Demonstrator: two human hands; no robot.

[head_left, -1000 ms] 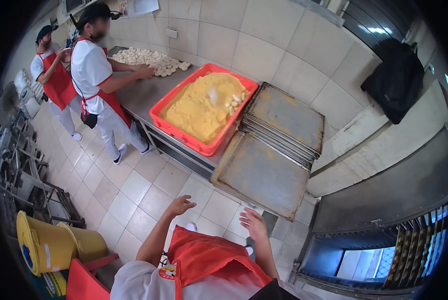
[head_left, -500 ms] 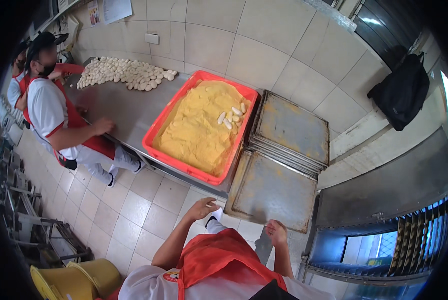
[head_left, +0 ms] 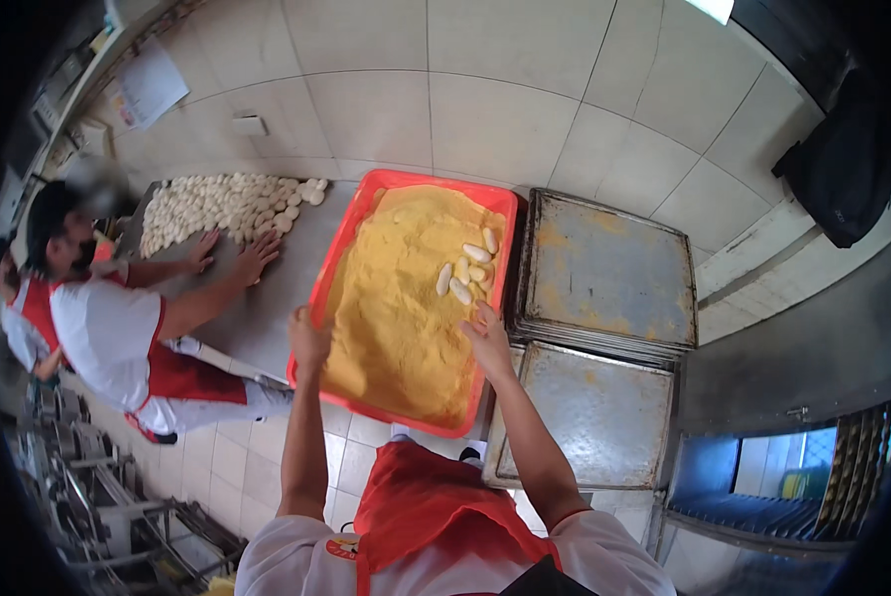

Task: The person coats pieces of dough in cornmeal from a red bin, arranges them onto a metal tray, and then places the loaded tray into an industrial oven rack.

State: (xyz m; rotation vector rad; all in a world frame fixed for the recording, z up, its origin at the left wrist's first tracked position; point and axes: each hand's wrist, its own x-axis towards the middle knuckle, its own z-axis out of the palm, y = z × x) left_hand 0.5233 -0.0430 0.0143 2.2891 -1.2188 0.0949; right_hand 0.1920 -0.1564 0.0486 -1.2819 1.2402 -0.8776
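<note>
A red plastic tub (head_left: 366,199) filled with yellow crumbly powder (head_left: 391,298) lies in front of me on the metal table. My left hand (head_left: 310,340) is at its left rim, the fingers curled over the edge. Above the powder on the right side, my right hand (head_left: 487,340) reaches in with its fingers apart and nothing in them. Just beyond those fingertips, several pale oval dough pieces (head_left: 460,291) rest on the powder, some dusted yellow.
A stack of worn metal trays (head_left: 609,268) stands right of the tub, with another tray (head_left: 594,417) nearer me. Along the wall, many dough balls (head_left: 217,209) cover the steel table (head_left: 297,238). Co-workers (head_left: 108,328) stand at the left. A metal rack cabinet (head_left: 793,348) is at the right.
Both my hands have moved forward, from in front of my apron to the tub. The nearest co-worker's hands have moved onto the table by the dough balls. My view has shifted.
</note>
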